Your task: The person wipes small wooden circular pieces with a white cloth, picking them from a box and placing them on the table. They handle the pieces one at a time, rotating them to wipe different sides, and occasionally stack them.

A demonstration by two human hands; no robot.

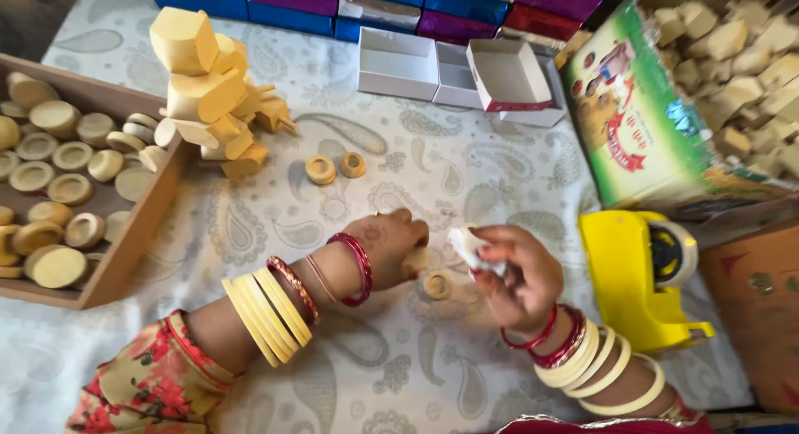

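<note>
Head view: the left hand (pixel 387 247), wrist ringed with yellow and red bangles, rests on the paisley-cloth bench (pixel 333 376), its fingers clenched on a small wooden piece (pixel 414 262). The right hand (pixel 520 276) pinches a crumpled white scrap (pixel 466 247) between thumb and fingertips. A wooden ring (pixel 436 284) lies on the cloth between both hands. Two more rings (pixel 335 168) lie farther off, near a pile of wooden blocks (pixel 212 93). A wooden tray (pixel 137 234) of discs sits left; a yellow tape dispenser (pixel 632 276) right.
</note>
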